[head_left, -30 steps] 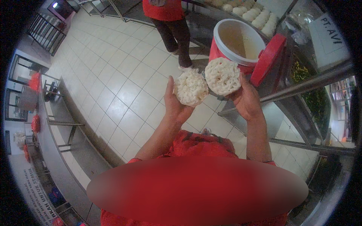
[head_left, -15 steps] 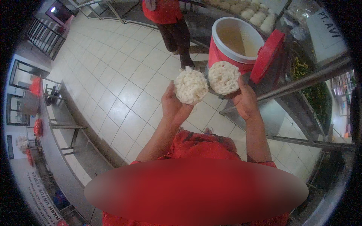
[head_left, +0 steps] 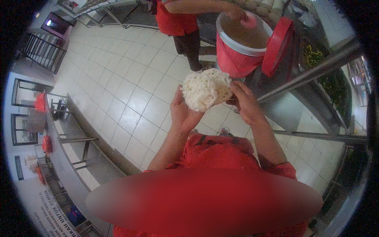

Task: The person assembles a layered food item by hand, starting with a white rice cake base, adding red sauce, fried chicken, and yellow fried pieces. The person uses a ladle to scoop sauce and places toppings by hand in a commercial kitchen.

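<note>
Two round, white, curly crackers are up in front of my body, overlapping. My left hand is closed round the edge of the left cracker. The right cracker is gripped at its outer rim by my right hand, thumb and fingers bent over it. Where the two meet, part of one is hidden. Beyond my right hand stands a red drum with a white rim, holding a cloudy liquid. A co-worker's hand reaches into its top with a pinkish-red object.
The drum's red lid leans upright at its right side. Metal rails run along my right, by a tray of green and yellow pieces. Pale round items lie behind the drum. A long metal counter lies left of the tiled floor.
My right hand has brought its cracker leftward against the left one, so they now overlap. A co-worker's arm has come in over the drum. The view has shifted slightly.
</note>
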